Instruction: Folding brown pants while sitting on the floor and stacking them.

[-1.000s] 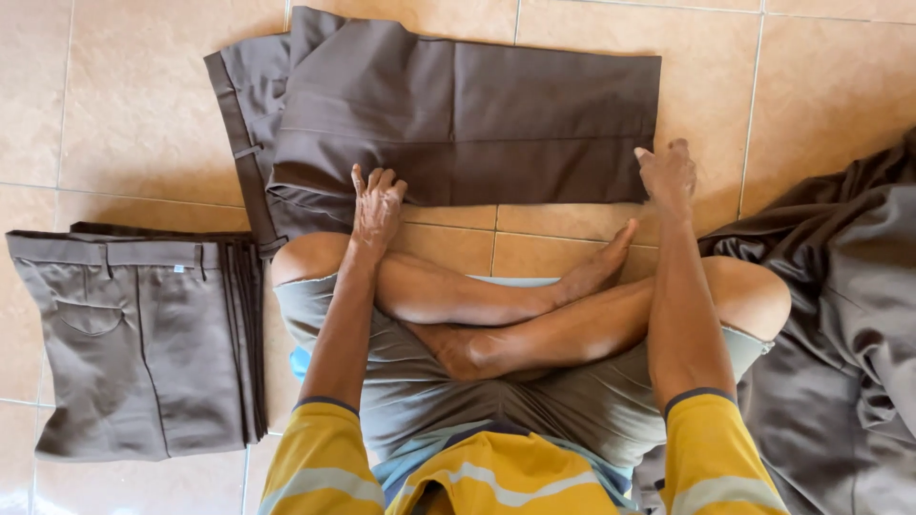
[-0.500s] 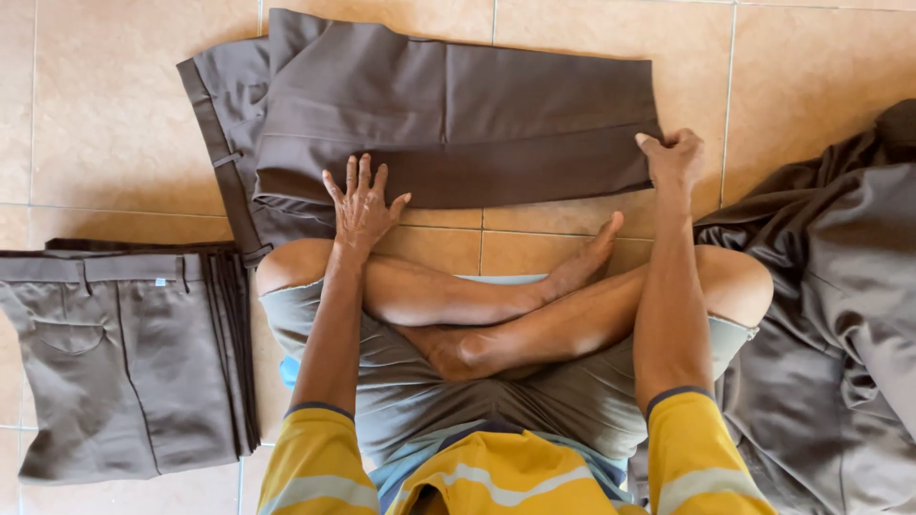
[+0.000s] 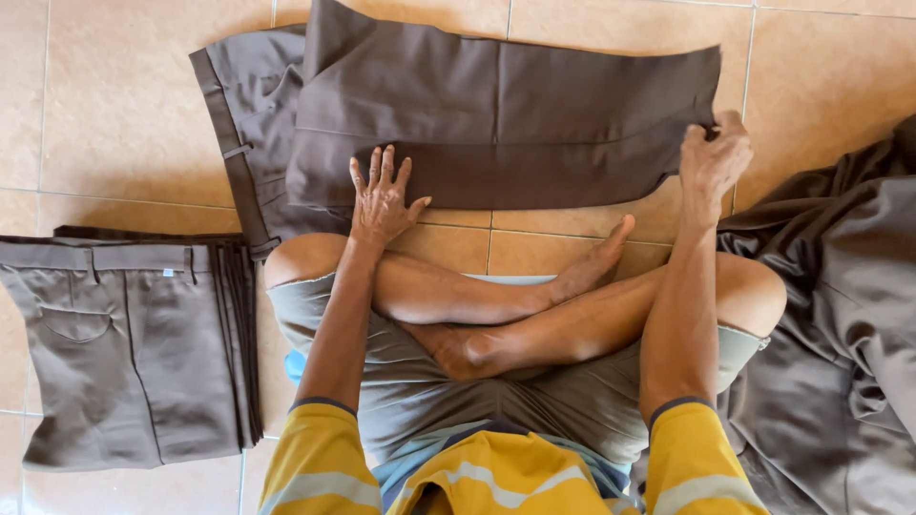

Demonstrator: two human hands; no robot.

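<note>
The left hand (image 3: 382, 195) is lying open, fingers spread and palm down, pressing on the near edge of the dark brown folded cloth trousers (image 3: 496, 114) that are spread on the floor directly ahead of the crossed bare legs (image 3: 534, 315). The right hand (image 3: 714, 157) is closed in a pinch, gripping the right end of the same trousers at the lower corner, where the fabric is lifting slightly off the tiles. The trousers are lying lengthwise from left to right, with the waistband and a belt loop showing at the left end and 1 layer folded over another.

To the left of the legs, a neat stack of folded grey-brown trousers (image 3: 134, 348) is sitting on the floor, waistband towards the top, well apart from the left hand. To the right, a loose heap of unfolded dark grey-brown cloth (image 3: 840, 334) is lying against the right knee. Everything is resting on the beige tiled floor (image 3: 105, 105). The person is wearing yellow sleeves (image 3: 315, 453) with pale stripes.
</note>
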